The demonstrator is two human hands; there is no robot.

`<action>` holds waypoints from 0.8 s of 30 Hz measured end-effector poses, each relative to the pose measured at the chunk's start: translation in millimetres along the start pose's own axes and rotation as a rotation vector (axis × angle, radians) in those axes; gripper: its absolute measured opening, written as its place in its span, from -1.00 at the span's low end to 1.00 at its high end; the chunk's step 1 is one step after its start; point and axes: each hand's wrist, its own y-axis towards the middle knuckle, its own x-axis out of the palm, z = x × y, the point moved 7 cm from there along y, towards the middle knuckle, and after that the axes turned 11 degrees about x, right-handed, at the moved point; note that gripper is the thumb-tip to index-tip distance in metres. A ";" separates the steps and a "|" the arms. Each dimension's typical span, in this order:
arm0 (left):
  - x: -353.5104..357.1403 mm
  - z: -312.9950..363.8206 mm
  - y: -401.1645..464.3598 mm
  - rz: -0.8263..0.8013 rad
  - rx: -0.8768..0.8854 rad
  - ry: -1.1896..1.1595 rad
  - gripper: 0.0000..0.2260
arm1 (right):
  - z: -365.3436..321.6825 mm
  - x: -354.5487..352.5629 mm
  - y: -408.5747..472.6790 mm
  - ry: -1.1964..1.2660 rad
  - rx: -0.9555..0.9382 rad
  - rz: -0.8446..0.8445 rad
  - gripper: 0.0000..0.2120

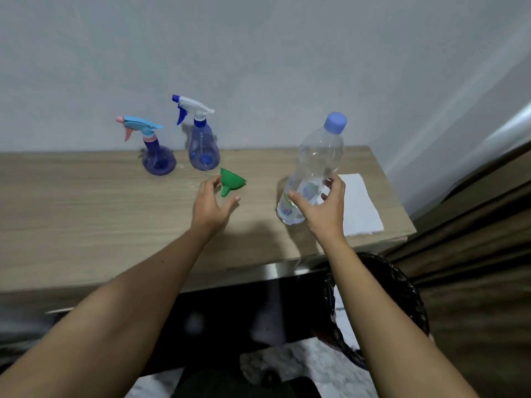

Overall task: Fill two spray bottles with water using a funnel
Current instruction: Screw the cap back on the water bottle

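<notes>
Two blue spray bottles stand near the wall on the wooden table (pixel 86 214): a squat one with a light-blue and pink trigger (pixel 156 156), and a taller one with a white and dark-blue trigger (pixel 202 147). A green funnel (pixel 231 180) lies on its side in front of them. My left hand (pixel 211 205) hovers open just short of the funnel, fingers spread around it. A clear water bottle with a blue cap (pixel 316 165) stands at the right. My right hand (pixel 323 205) is open beside its lower part, fingers curved close to it, with no firm grip visible.
A white folded paper towel (pixel 362 208) lies right of the water bottle near the table's right edge. A grey wall rises behind the table. Brown curtain fabric (pixel 474 268) hangs at the right. A dark bin with a bag (pixel 402 297) sits below the table edge.
</notes>
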 end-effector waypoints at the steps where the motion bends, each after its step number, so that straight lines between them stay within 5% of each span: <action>1: 0.2 -6.9 2.9 0.007 -0.004 0.005 -0.31 | 4.2 2.7 1.7 0.008 0.015 0.007 -0.09; 9: 13.0 -38.6 24.1 0.024 -0.079 0.046 -0.34 | 18.3 15.5 6.9 0.034 -0.014 0.032 -0.13; 24: 23.7 -53.5 32.0 0.098 -0.026 0.144 -0.72 | 21.1 21.4 10.3 0.095 -0.014 -0.024 -0.18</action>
